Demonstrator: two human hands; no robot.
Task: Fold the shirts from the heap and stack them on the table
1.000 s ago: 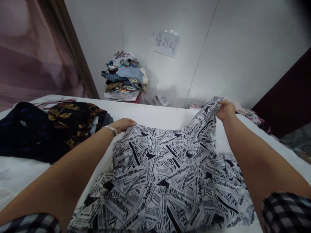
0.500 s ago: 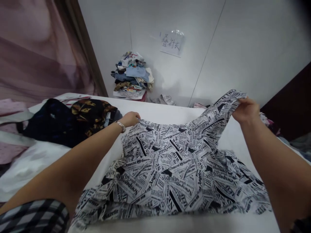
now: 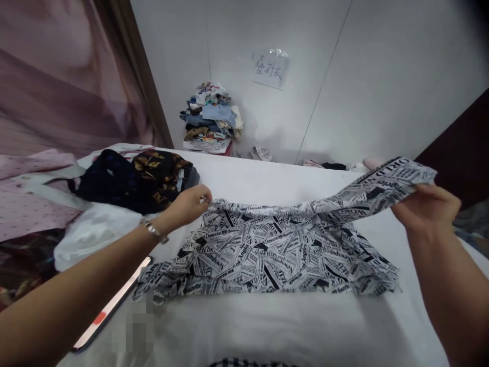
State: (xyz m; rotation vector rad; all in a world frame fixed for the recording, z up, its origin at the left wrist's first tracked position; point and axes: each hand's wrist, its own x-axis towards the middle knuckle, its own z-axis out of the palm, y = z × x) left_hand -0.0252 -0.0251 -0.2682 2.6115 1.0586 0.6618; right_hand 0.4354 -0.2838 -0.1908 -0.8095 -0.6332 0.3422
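A black-and-white shirt [image 3: 260,250] with a newspaper print lies spread over the white table in front of me. My left hand [image 3: 193,204] pinches the cloth at its far left corner; a silver bracelet is on that wrist. On the other side my right hand [image 3: 428,206] grips the end of a sleeve [image 3: 382,186], which is stretched out to the right and raised off the table. Between the hands, the shirt's far edge is pulled into a low fold. My right fingertips are partly hidden behind the sleeve.
Dark garments [image 3: 141,178] and a white cloth [image 3: 99,232] lie to the left. A phone [image 3: 114,306] rests under my left forearm. Beyond the table's far edge stands a tall stack of clothes [image 3: 214,117] by the wall. A paper sign [image 3: 270,70] hangs above.
My right hand has drawn the sleeve farther right and lower in view, straightening it. My left hand has shifted slightly left and down, still pinching the shirt. The phone has come into view.
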